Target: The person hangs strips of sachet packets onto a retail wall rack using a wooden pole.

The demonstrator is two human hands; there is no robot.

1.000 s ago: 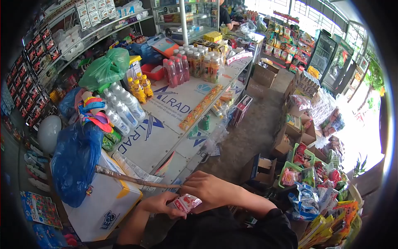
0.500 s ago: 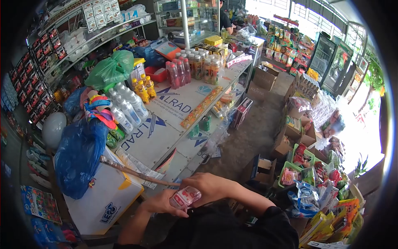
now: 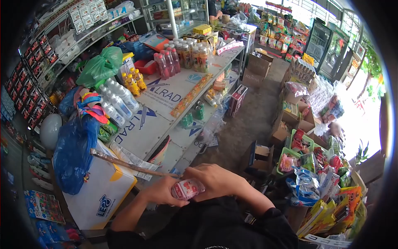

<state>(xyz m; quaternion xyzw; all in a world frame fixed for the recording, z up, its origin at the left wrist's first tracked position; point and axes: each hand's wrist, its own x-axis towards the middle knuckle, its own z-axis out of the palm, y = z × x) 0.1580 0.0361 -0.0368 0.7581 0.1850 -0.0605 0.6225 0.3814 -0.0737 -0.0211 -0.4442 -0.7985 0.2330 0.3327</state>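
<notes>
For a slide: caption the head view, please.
Left hand and right hand hold a small red-and-white packet near a counter of bottled drinks.

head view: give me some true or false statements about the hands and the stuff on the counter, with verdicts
1. The left hand and right hand both grip the small pink-and-white packet. True.
2. The green plastic bag lies on the floor. False: it sits up on the counter.
3. A long stick runs over the white box. True.
4. The blue plastic bag hangs at the right among the snacks. False: it is at the left, beside the white box.
5. The pink drink bottles lie on their sides. False: they stand upright.
</notes>
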